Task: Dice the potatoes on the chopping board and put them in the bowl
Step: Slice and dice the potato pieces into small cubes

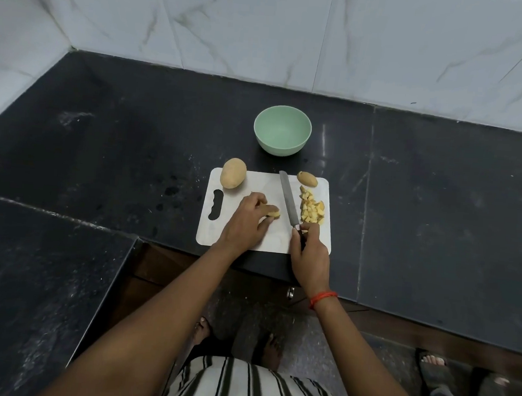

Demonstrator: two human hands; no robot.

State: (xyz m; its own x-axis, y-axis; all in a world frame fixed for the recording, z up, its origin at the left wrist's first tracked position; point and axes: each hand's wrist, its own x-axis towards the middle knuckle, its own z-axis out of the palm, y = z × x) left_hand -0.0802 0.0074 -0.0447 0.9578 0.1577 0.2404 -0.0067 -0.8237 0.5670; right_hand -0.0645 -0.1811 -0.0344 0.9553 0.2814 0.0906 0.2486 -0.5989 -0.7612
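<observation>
White chopping board [264, 182]: is being carried by the dark worktop [133, 145] at its near edge, and all the cutting is being done on it.
Potato piece [273, 212]: is being pinned to the middle of the board. Only its pale cut end is being shown, facing right toward the knife [288, 196].
Deciding relation: the piece is being held just left of the blade, with a narrow strip of bare board between them. The blade's long axis is being pointed away from the person, its tip leaning a little left, so the piece is being offered side-on to the edge.
Left hand [247, 221]: is being curled over the piece, with bent fingertips pressing it down. It is the nearer hand to the piece.
Right hand [309, 257]: is being wrapped tightly round the knife handle. Whether the blade is being rested on the board cannot be told.
Diced pile [312, 210]: is being seen just right of the blade, on the board's right side.
Whole potato [232, 177]: is being seen uncut at the board's far left corner.
Small potato end [307, 178]: is being seen at the far right corner.
Green bowl [280, 145]: is being seen beyond the board, well apart from both hands, with nothing in it yet.
Next move, as judged: a short shift of the blade leftward onto the piece is being called for.
</observation>
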